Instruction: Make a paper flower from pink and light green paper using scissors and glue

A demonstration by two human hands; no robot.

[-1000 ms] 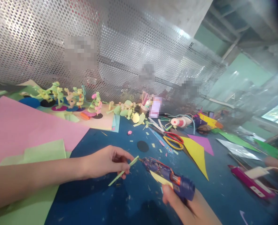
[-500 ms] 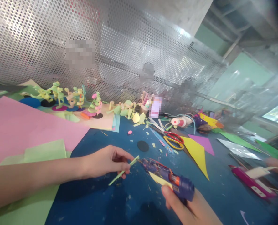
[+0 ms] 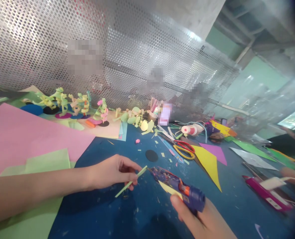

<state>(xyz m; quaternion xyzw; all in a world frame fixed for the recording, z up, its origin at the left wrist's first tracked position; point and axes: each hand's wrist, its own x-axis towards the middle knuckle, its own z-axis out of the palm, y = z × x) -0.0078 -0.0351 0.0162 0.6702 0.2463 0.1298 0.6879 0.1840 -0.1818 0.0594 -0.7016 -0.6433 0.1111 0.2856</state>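
My left hand (image 3: 112, 172) pinches a thin light-green paper strip (image 3: 131, 182) that slants up to the right over the blue table (image 3: 137, 215). My right hand (image 3: 202, 220) grips a purple glue gun (image 3: 179, 187) with an orange trigger. Its nozzle points left and sits right at the upper tip of the strip. A yellow paper scrap is pressed under the gun's body.
Pink paper (image 3: 20, 136) and green paper (image 3: 35, 166) lie at the left. Paper figures (image 3: 82, 106) line the perforated metal screen. Scissors (image 3: 183, 147), a yellow triangle (image 3: 208, 164), a black disc (image 3: 151, 155) and a magenta tool (image 3: 267, 194) lie to the right. Another person's hand (image 3: 294, 174) shows at the right edge.
Both hands hold almost still. The glue gun has shifted very slightly. A dark-clothed person has come into view at the far right.
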